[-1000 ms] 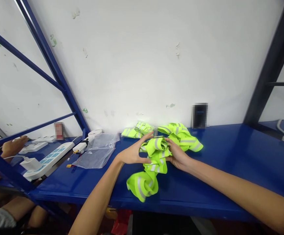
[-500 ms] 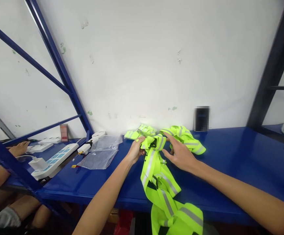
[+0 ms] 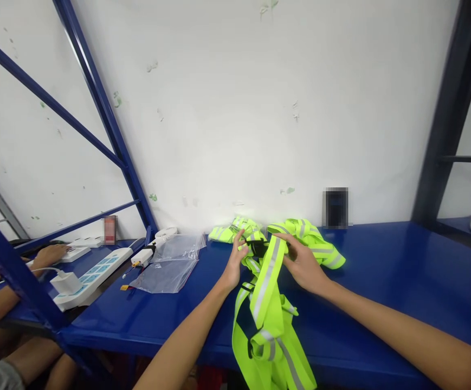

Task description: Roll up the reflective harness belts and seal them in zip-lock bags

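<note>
A neon yellow-green reflective strap vest (image 3: 270, 281) with silver stripes and black buckles hangs from my hands over the table's front edge, its straps twisted together. My left hand (image 3: 234, 262) grips its upper left part beside a black buckle, one finger raised. On the other side, my right hand (image 3: 306, 266) pinches a wide strap at its top fold. Behind my right hand lies another heap of reflective straps (image 3: 320, 246). A folded reflective bundle (image 3: 223, 234), seemingly in clear plastic, rests by the wall behind my left hand.
Clear zip bags (image 3: 166, 276) lie left on the blue table (image 3: 385, 287), near a small white fan (image 3: 166, 233). Beyond a blue frame post (image 3: 113, 130) are a power strip (image 3: 95, 276) and another person's hand (image 3: 50, 255). A blurred dark object (image 3: 336, 208) leans on the wall.
My right hand has closed on a wide strap and brought it up and across the front. My left hand's hold has loosened, one finger lifting. The hanging straps have shifted left.
</note>
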Available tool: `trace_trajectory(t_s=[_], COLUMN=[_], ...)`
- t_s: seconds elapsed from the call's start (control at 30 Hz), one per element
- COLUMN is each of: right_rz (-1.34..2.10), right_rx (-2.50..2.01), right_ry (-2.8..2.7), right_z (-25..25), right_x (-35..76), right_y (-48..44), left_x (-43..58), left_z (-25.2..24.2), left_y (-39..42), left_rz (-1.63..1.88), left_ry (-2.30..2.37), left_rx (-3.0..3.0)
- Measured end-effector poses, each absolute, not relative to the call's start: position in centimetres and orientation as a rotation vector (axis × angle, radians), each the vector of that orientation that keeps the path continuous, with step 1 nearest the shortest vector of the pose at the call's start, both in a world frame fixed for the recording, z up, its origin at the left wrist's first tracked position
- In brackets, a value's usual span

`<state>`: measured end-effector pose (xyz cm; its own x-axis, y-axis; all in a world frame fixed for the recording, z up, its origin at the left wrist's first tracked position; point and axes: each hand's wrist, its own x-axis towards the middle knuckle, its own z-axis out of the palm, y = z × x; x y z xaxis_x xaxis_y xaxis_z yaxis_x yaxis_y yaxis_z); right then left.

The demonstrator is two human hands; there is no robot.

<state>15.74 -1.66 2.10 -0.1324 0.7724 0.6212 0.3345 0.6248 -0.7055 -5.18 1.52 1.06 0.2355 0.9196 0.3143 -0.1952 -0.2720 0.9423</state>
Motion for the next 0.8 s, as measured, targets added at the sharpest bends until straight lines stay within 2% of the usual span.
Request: trace_trajectory(t_s=[0.2, 0.33, 0.5, 0.6, 0.7, 0.8], right_rz=[0.808, 0.769, 0.772, 0.451, 0.043, -0.161], right_rx=[-0.804, -0.819, -0.745, -0.735, -0.649, -0.56], right_ry=[-1.589, -1.586, -1.397, -1.566, -2.028, -2.411], right_z=[2.3, 2.9, 3.6, 3.6, 3.6, 3.7], right_x=[15.0, 15.0, 15.8, 16.4, 16.1, 14.9], right_y=[-2.3, -2.8, -2.6, -2.9, -3.9, -4.8], left_x=[-5.0, -5.0, -5.9, -6.3, -6.1, -5.6], left_z=[1.9, 1.7, 1.8, 2.3, 2.8, 2.8], left_y=[0.6, 1.5, 2.2, 2.0, 1.5, 1.3], left_rz=[1.336, 1.302, 1.465, 1.519, 1.536, 1.511], left_ry=[0.771, 0.783, 0.806, 0.879, 0.909, 0.889], left_rx=[1.642, 1.544, 1.289, 1.317, 1.466, 1.591])
